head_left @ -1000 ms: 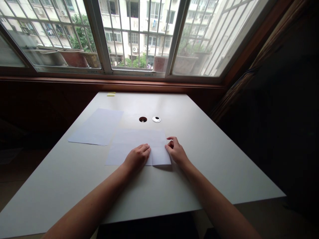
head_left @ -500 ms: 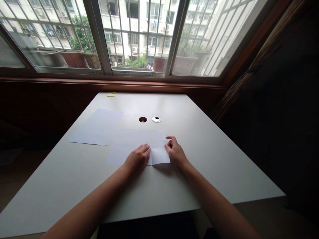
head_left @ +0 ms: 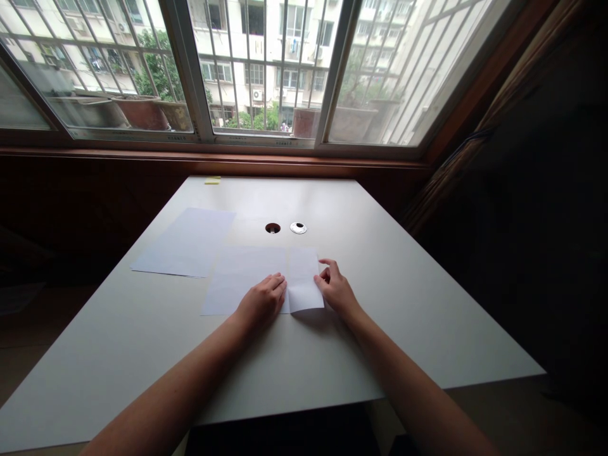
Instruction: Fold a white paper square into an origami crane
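A white sheet of paper (head_left: 242, 278) lies on the white table in front of me, with a crease running from front to back across its right part. My left hand (head_left: 266, 296) rests flat on the sheet, its fingertips beside that crease. At the right edge, my right hand (head_left: 335, 285) pinches the paper between thumb and bent fingers, with the index finger stretched out a little. The right flap is slightly lifted, and its front edge curves above the table with a shadow beneath.
Further left on the table (head_left: 427, 342) lies more white paper (head_left: 183, 244). Behind the creased sheet are a round cable hole (head_left: 272, 228) and its metal cover (head_left: 298, 228). A yellow strip (head_left: 212, 180) sits at the far edge, below a barred window.
The right flap's front edge has shifted very slightly, and more of its surface catches the light. Both hands stay in nearly the same place.
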{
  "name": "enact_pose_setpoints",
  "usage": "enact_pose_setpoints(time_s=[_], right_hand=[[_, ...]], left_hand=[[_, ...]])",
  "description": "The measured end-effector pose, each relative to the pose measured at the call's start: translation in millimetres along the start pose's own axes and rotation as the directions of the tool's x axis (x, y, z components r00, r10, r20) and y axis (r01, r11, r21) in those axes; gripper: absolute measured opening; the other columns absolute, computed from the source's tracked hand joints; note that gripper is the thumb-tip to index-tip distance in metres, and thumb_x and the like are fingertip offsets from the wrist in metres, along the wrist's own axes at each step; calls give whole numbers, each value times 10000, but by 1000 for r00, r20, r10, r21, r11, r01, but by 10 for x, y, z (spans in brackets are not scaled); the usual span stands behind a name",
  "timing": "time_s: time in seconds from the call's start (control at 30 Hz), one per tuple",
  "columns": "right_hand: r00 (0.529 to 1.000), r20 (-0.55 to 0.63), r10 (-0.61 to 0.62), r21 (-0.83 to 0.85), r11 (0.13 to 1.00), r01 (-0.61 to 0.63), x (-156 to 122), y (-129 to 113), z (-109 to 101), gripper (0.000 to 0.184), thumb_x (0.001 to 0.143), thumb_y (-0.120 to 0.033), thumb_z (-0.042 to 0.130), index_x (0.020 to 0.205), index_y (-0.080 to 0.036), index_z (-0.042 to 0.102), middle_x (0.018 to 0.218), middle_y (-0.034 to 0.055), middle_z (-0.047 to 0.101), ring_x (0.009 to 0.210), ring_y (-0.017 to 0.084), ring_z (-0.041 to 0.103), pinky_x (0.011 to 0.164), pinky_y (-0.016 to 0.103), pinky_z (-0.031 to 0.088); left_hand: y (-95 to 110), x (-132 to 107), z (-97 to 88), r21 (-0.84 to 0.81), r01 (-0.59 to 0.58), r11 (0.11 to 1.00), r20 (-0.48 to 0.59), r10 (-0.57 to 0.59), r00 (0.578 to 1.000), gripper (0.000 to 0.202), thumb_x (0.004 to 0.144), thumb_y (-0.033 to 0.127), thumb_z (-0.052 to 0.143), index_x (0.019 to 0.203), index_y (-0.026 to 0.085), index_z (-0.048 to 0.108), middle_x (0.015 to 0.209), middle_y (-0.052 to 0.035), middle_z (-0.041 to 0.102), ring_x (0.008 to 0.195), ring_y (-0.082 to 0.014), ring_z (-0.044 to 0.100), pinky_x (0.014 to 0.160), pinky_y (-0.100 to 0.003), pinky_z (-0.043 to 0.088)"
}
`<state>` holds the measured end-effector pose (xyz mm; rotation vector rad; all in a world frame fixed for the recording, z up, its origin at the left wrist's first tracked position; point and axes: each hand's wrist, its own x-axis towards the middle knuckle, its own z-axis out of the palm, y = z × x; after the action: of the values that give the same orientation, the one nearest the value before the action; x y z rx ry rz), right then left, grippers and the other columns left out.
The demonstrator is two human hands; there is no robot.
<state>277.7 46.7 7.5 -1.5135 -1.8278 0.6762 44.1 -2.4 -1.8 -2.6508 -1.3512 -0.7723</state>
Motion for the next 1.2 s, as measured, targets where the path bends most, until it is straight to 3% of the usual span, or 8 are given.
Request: enact_pose_setpoints(time_s=[0.27,0.67,1.2], right_hand=[[997,75,-5,41,999,2,-28,-13,-44,423,857,-307,524,1272,-247,469,785,-30,622,746,181,598,725,300,442],[999,36,-4,-7,1000,4,4,-2,-7,382,841,-298,511,1220,-252,511,772,-25,623,746,190,605,706,294,436],[999,44,-7,55,998,4,-6,36,1,350,814,-269,509,1159,-245,458,722,-51,590,698,180,592,695,290,422]], left_hand=[[-42,-9,-16,2,-7,1000,-16,7,1000,219,974,132,484,1107,173,653,1148,-93,689,1128,-233,642,988,-392,568],[54,-32,-17,22,-25,999,-10,25,1000,229,962,133,487,1129,146,644,1203,-139,680,1187,-258,633,1027,-427,549],[55,-26,-23,-28,-8,1000,-15,8,1000,240,957,122,483,1125,154,651,1207,-131,681,1199,-249,631,1071,-436,520]])
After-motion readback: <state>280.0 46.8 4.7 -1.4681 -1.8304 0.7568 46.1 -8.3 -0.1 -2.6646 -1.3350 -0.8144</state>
